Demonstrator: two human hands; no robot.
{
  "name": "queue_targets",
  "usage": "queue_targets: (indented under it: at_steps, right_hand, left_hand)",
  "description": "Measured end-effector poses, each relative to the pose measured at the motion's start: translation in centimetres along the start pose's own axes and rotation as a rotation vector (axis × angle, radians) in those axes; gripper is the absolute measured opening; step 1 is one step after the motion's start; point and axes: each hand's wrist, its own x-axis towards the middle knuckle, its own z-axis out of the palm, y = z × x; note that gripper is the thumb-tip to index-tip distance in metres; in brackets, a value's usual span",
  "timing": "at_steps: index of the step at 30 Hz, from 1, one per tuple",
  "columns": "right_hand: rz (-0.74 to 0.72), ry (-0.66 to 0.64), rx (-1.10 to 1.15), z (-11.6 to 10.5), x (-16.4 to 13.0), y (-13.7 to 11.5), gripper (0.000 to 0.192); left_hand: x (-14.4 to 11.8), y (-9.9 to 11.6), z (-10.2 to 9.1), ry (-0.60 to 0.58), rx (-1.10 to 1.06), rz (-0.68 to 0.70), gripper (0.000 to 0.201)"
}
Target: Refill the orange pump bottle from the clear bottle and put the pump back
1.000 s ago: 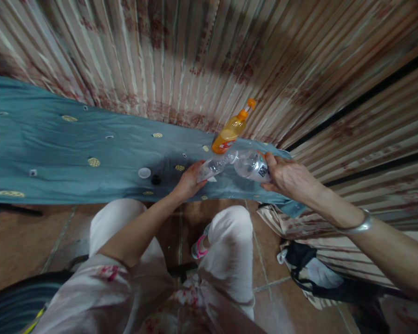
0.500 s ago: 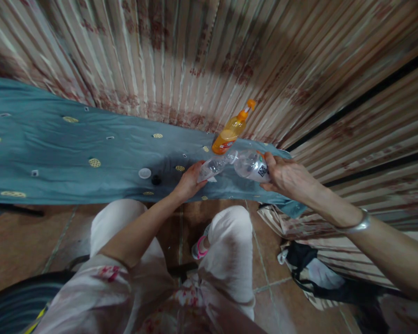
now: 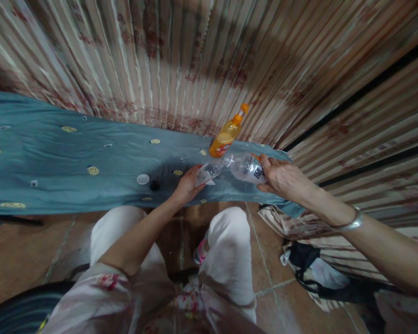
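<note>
My left hand (image 3: 188, 184) is closed around a small clear plastic bottle (image 3: 210, 170), tilted with its mouth up to the right. In my right hand (image 3: 278, 175) lies a larger clear plastic bottle (image 3: 244, 167) with a printed code on its label, tipped toward the left. The two bottle mouths meet or nearly meet; I cannot tell whether they touch. Just behind them an orange pump bottle (image 3: 224, 139) with yellow-orange liquid stands on the teal cloth (image 3: 125, 153). A whitish round lid (image 3: 143, 179) and a small black cap (image 3: 155, 185) lie left of my left hand.
A pleated patterned curtain (image 3: 167, 69) hangs close behind the cloth-covered surface. Below is a tiled floor (image 3: 271, 306). A dark bag-like bundle (image 3: 306, 260) lies at lower right, and a dark ribbed round object (image 3: 24, 306) sits at lower left.
The view has shifted slightly, so the cloth and pump bottle appear a little lower and farther left. Both hands keep hold of their bottles in nearly the same pose.
</note>
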Motion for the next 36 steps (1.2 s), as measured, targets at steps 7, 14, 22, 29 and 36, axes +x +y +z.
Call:
queue_targets:
  at_steps: [7,14,22,29,36]
  right_hand:
    - [-0.005,0.004,0.011,-0.15,0.11,0.07,0.07]
    - [-0.022,0.026,0.001,0.26,0.15,0.23,0.073]
    - [0.0,-0.008,-0.006,-0.47,0.25,-0.07,0.071]
    - [-0.008,0.02,0.005,-0.32,0.2,-0.02,0.068]
    - [0.001,0.009,0.021,-0.14,0.24,-0.01,0.069]
  left_hand:
    - [0.02,-0.06,0.18,0.023,-0.018,0.012,0.066]
    - [-0.07,-0.28,0.32,0.033,-0.02,0.019,0.067]
    - [-0.08,-0.21,0.31,0.057,-0.043,0.037,0.067]
    - [-0.04,-0.3,0.42,0.033,-0.002,0.009,0.069]
    - [-0.02,-0.18,0.39,0.027,-0.014,-0.013,0.067]
